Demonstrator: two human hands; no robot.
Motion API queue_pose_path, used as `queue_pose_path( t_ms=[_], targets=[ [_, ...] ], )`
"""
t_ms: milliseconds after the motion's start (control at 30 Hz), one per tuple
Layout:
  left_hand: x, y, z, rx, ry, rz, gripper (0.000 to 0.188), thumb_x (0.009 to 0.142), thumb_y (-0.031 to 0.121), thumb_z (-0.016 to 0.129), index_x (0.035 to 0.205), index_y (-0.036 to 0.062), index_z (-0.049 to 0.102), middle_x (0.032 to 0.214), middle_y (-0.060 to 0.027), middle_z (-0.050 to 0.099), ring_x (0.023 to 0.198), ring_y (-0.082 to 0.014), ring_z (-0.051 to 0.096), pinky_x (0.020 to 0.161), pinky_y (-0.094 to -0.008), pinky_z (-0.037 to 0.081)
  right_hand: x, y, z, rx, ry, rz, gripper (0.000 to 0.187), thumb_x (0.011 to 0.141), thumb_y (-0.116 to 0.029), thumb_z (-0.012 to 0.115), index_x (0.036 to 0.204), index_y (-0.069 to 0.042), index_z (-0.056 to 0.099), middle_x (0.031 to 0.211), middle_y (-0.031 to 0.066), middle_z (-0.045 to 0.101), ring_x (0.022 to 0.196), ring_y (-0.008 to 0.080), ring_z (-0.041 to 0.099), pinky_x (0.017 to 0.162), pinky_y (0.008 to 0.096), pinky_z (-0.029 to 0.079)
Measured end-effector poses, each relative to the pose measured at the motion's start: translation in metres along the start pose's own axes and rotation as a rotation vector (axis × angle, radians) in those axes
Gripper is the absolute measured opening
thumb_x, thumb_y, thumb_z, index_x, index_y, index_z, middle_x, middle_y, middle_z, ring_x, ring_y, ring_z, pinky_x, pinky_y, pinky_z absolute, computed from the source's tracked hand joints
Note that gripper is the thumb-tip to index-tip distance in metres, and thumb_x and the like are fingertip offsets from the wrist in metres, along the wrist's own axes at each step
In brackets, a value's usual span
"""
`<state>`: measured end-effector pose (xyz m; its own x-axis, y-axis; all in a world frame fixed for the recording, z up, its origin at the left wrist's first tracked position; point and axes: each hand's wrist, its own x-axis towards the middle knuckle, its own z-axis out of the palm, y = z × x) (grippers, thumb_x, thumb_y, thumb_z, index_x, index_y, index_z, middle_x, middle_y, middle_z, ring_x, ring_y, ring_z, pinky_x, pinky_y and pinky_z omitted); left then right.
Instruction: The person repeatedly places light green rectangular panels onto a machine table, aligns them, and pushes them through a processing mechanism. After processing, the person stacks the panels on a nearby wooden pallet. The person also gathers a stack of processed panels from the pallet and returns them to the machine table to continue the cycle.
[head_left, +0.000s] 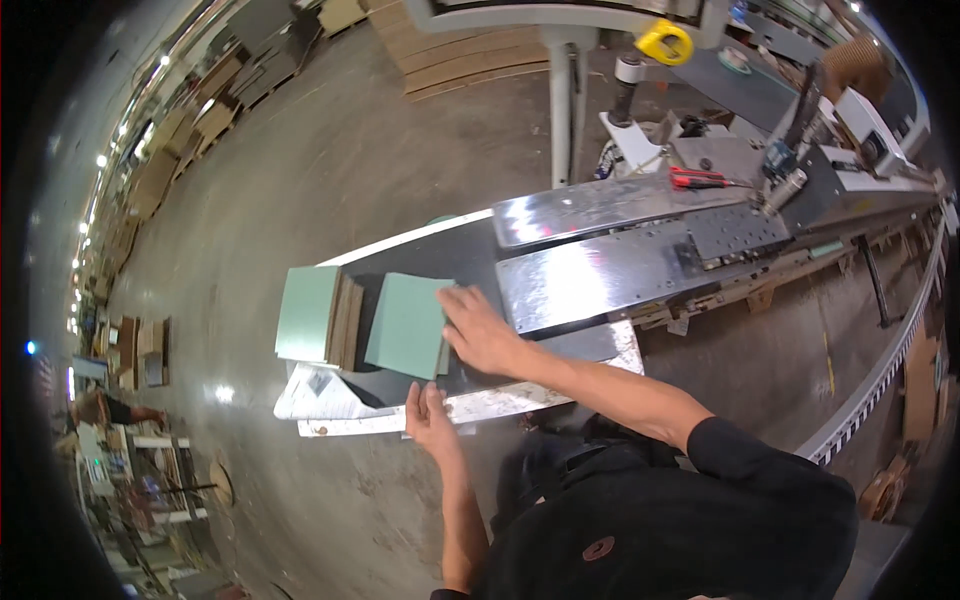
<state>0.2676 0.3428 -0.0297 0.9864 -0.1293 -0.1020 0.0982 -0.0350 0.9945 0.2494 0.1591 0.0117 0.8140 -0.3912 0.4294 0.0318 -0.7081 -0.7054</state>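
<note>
A few thin green boards [408,322] lie slightly fanned on the dark end of the bench. My right hand [482,328] rests along their right edge with its fingers stretched out, touching the upper right corner. Just below their near edge is my left hand [431,418], fingers pointing up and a little apart, with nothing seen in it. Left of these boards stands a thicker stack [308,314] with a green top and brown layered sides. A printed white sheet [325,392] lies under the stack's near side.
Shiny metal plates [590,275] run along the machine bed to the right. Red-handled pliers [697,178] lie on it beside metal fittings. A yellow tape roll [664,43] hangs at a grey post [562,120]. Flat cardboard [470,50] is stacked beyond the bench.
</note>
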Motion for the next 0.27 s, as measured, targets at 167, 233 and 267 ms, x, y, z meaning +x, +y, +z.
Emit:
queue_pose_path(
  t_ms=[167, 233, 267],
  targets=[
    [0.047, -0.014, -0.009, -0.035, -0.040, -0.173, 0.054, 0.094, 0.020, 0.068, 0.130, -0.0143, 0.049, 0.101, -0.0166, 0.067, 0.083, -0.0199, 0.068, 0.059, -0.0259, 0.053, 0.031, 0.024, 0.049, -0.303, -0.143, 0.103, 0.050, 0.081, -0.013, 0.065, 0.124, 0.008, 0.050, 0.130, 0.0222, 0.050, 0.122, 0.0384, 0.045, 0.096, 0.0514, 0.043],
    [0.057, -0.013, -0.020, -0.027, -0.116, -0.253, 0.056, 0.093, 0.023, 0.070, 0.131, -0.0118, 0.049, 0.106, -0.0177, 0.067, 0.085, -0.0210, 0.069, 0.064, -0.0271, 0.055, 0.015, 0.022, 0.058, -0.300, -0.205, 0.102, 0.068, 0.078, -0.022, 0.071, 0.135, 0.002, 0.044, 0.136, 0.0187, 0.048, 0.126, 0.0394, 0.043, 0.102, 0.0544, 0.039],
    [0.063, -0.015, -0.025, -0.002, -0.140, -0.277, 0.058, 0.092, 0.024, 0.071, 0.131, -0.0115, 0.049, 0.106, -0.0184, 0.067, 0.088, -0.0226, 0.070, 0.065, -0.0275, 0.056, 0.004, 0.018, 0.061, -0.267, -0.241, 0.116, 0.071, 0.078, -0.026, 0.073, 0.138, 0.000, 0.043, 0.137, 0.0180, 0.048, 0.128, 0.0387, 0.041, 0.104, 0.0554, 0.038]
  ],
)
